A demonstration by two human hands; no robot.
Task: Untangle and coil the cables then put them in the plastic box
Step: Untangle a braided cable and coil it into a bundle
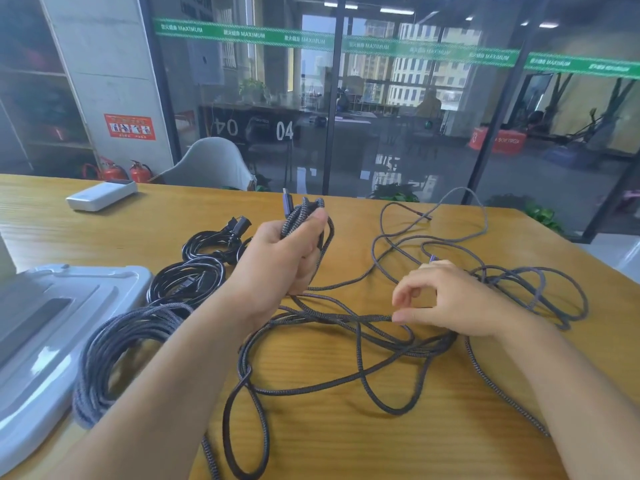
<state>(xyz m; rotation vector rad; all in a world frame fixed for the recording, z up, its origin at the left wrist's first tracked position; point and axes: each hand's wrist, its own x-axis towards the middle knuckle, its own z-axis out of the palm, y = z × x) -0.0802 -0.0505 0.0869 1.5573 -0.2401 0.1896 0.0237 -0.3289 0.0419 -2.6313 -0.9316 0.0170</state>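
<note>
Beside table's point(450, 427) lidded plastic box point(52, 323), left hand point(287, 247) grips braided cable point(346, 318).

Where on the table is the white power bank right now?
In the head view the white power bank lies at the far left of the wooden table, beyond the black cable coils and the plastic box lid.
</note>
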